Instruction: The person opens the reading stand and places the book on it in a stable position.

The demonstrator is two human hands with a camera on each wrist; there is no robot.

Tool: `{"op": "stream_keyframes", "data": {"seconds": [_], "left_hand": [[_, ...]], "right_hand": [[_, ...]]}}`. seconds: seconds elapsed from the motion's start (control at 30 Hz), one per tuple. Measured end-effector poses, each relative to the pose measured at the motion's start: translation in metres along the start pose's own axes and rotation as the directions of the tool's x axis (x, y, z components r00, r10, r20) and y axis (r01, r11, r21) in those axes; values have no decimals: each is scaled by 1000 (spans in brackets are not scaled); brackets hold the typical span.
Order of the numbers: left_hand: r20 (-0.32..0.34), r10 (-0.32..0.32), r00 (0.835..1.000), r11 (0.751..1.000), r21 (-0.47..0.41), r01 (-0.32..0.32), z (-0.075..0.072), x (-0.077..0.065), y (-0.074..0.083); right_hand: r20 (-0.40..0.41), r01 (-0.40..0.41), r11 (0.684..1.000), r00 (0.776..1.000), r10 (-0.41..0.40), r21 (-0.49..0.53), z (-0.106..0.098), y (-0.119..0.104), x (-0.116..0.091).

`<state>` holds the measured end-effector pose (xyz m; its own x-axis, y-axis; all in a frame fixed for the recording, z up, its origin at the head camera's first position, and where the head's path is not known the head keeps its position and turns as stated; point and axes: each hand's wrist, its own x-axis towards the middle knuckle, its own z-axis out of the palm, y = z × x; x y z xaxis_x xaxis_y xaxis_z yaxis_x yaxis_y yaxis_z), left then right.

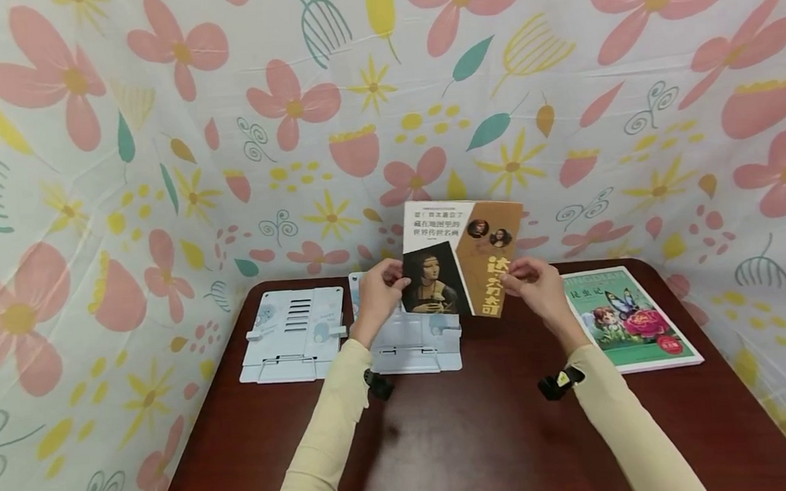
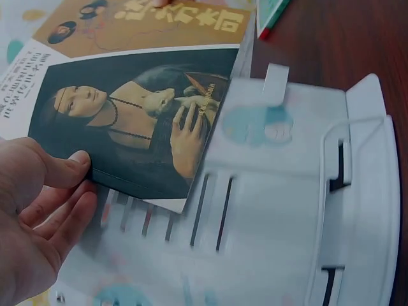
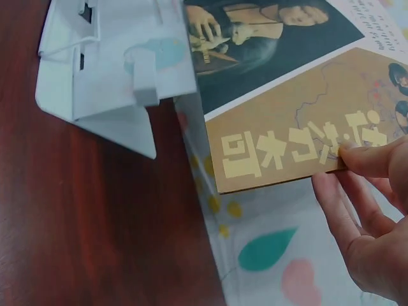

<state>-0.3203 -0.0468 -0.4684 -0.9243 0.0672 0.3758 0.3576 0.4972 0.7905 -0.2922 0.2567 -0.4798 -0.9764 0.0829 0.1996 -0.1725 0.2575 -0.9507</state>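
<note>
A thin book (image 1: 436,269) with a painted portrait and a brown panel on its cover is held up between both hands. My left hand (image 1: 381,296) pinches its left edge, thumb on the cover beside the portrait, as the left wrist view shows. On the opposite edge, my right hand (image 1: 536,289) pinches the brown panel (image 3: 287,127) between thumb and fingers. Just behind and below the book stands a white book stand (image 1: 407,347), its upper right part hidden by the book. Slots, a wire bar and a bottom ledge show on this stand (image 2: 274,191) in the left wrist view.
A second white book stand (image 1: 293,332) is to the left on the dark red-brown table (image 1: 461,438). At the right lies a green book (image 1: 634,320) with a butterfly and a flower on its cover. A flower-printed cloth (image 1: 370,110) hangs behind and around the table.
</note>
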Motion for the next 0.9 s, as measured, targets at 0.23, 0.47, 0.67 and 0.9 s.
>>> {"op": "stream_keyframes", "data": {"seconds": [0.23, 0.47, 0.67, 0.9], "left_hand": [[-71, -4, 997, 999, 45, 7, -26, 0, -18], [-112, -53, 992, 997, 54, 60, -44, -2, -24], [-120, -109, 987, 992, 49, 115, -52, -9, -34], [-109, -140, 984, 987, 61, 148, -55, -19, -48]], "right_hand": [[58, 82, 992, 995, -77, -92, 26, -15, 17], [52, 87, 993, 995, -83, -83, 48, -25, 24], [17, 101, 982, 995, -100, -162, 63, -25, 19], [10, 110, 949, 994, -112, -296, 78, -14, 7]]}}
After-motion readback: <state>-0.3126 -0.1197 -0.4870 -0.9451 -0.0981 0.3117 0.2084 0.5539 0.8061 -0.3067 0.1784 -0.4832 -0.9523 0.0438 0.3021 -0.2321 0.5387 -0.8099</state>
